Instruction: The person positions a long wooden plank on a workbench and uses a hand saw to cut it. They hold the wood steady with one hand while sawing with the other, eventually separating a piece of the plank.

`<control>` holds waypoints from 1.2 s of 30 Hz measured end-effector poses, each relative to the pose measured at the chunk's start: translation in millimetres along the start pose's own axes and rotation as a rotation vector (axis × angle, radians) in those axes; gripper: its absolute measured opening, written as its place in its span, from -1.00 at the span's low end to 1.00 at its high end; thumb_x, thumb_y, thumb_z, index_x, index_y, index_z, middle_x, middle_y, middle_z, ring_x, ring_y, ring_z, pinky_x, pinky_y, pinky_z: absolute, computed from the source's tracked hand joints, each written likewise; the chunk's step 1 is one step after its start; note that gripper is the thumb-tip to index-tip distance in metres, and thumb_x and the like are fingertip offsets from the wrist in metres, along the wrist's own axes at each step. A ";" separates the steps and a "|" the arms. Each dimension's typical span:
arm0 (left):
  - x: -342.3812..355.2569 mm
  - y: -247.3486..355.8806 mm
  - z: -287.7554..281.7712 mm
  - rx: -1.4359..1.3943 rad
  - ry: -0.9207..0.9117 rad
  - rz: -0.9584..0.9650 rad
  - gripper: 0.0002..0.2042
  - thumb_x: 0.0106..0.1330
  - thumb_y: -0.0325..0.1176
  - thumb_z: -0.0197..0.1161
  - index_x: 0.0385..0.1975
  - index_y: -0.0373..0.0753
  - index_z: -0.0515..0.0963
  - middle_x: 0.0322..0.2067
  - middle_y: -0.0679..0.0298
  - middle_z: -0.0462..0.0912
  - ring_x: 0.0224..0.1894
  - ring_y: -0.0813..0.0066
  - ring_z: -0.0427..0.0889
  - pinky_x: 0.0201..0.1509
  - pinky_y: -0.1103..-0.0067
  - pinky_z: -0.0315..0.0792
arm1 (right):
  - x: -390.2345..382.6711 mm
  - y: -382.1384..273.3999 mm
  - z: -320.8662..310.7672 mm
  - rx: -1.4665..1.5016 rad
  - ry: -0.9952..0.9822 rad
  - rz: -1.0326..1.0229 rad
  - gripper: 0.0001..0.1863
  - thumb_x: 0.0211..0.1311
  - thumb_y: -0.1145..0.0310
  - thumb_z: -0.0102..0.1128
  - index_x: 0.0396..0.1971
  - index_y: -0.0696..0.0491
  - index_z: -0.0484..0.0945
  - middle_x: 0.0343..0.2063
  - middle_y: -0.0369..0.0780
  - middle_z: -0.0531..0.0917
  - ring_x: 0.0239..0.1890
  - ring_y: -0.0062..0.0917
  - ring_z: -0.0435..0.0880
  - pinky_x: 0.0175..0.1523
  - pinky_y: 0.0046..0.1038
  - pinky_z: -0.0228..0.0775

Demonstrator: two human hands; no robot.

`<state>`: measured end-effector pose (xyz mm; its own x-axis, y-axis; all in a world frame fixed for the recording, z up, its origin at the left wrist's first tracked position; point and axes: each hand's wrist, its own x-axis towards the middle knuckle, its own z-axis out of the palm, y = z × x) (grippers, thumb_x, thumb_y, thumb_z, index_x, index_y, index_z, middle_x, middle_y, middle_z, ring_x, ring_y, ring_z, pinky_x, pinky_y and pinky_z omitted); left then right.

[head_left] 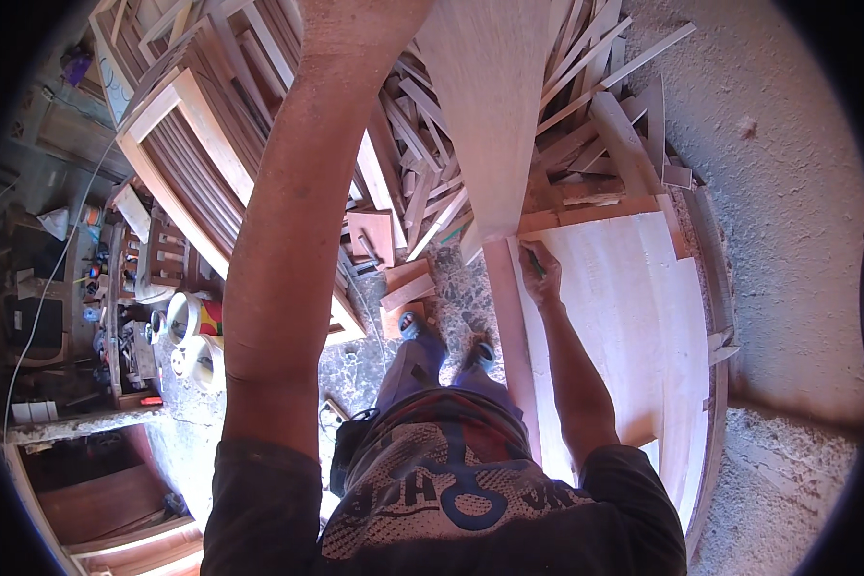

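Observation:
My left arm reaches up to the top edge, where only the wrist and perhaps the heel of my left hand (370, 14) show; its fingers are out of view. Just right of it stands a long pale wooden board (488, 106), narrowing to its lower end. My right hand (541, 274) is closed on a dark green pencil (536, 263), close to the board's lower end. Under the right hand and forearm lies a wide pale wood panel (624, 307), with a reddish-brown strip (514, 336) along its left side.
Wood offcuts (432, 125) are heaped behind the board. Stacked wooden frames (187, 144) lean at the upper left. Small wood blocks (408, 288) lie on the floor by my feet. White buckets (202, 360) stand left. A rough wall (768, 192) bounds the right.

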<state>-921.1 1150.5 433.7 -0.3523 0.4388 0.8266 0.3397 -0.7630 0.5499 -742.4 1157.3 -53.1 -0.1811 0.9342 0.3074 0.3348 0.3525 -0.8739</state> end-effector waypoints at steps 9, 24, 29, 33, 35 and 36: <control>11.7 -0.5 -11.9 0.001 -0.055 -0.096 -0.59 0.35 0.06 0.26 -0.49 -0.20 0.62 -0.63 0.50 0.49 -0.62 0.77 0.37 -0.53 0.72 0.25 | -0.3 -7.0 -0.7 0.055 -0.010 -0.029 -0.91 0.24 0.52 0.25 -0.27 0.03 0.59 -0.53 -0.14 0.64 -0.47 -0.53 0.60 -0.30 -0.45 0.46; 11.1 -0.1 -27.3 -0.187 -0.147 0.000 -0.53 0.32 0.06 0.30 -0.20 -0.33 0.58 -0.51 0.39 0.59 -0.49 0.73 0.53 -0.46 0.71 0.41 | -0.2 -3.1 0.0 -0.002 -0.025 -0.019 -0.92 0.26 0.48 0.25 -0.26 0.04 0.59 -0.52 -0.12 0.63 -0.46 -0.45 0.65 -0.27 -0.43 0.48; 9.7 2.5 -22.3 -0.099 -0.069 -0.060 -0.55 0.34 0.03 0.29 -0.17 -0.33 0.58 -0.50 0.39 0.61 -0.53 0.74 0.51 -0.50 0.72 0.39 | 3.1 -1.7 0.8 -0.014 -0.021 -0.045 -0.93 0.26 0.48 0.25 -0.27 0.04 0.58 -0.54 -0.11 0.63 -0.49 -0.42 0.64 -0.31 -0.42 0.48; 8.2 1.2 -21.5 -0.122 -0.062 -0.073 -0.55 0.35 0.01 0.29 -0.16 -0.34 0.57 -0.49 0.38 0.61 -0.54 0.73 0.51 -0.51 0.72 0.39 | 3.3 1.6 2.2 -0.036 0.009 -0.070 -0.94 0.27 0.48 0.24 -0.28 0.04 0.58 -0.59 -0.16 0.60 -0.51 -0.52 0.60 -0.34 -0.46 0.45; 8.6 1.4 -19.7 -0.113 -0.036 -0.092 -0.56 0.35 0.01 0.28 -0.16 -0.35 0.57 -0.49 0.38 0.61 -0.53 0.73 0.51 -0.50 0.72 0.39 | 1.2 -3.3 0.6 0.033 -0.013 -0.043 -0.94 0.27 0.47 0.24 -0.28 0.04 0.58 -0.61 -0.19 0.59 -0.53 -0.58 0.57 -0.35 -0.48 0.44; 8.3 0.1 -22.2 -0.112 -0.060 -0.083 -0.55 0.35 0.01 0.28 -0.16 -0.35 0.57 -0.49 0.38 0.61 -0.53 0.73 0.52 -0.49 0.72 0.39 | 1.5 -3.6 0.1 0.023 -0.028 -0.030 -0.93 0.28 0.47 0.24 -0.26 0.06 0.58 -0.59 -0.22 0.58 -0.51 -0.60 0.55 -0.34 -0.51 0.42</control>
<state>-943.4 1143.5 437.9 -0.3217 0.5278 0.7861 0.2113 -0.7693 0.6029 -743.9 1157.5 -49.6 -0.2167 0.9213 0.3229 0.3074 0.3783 -0.8732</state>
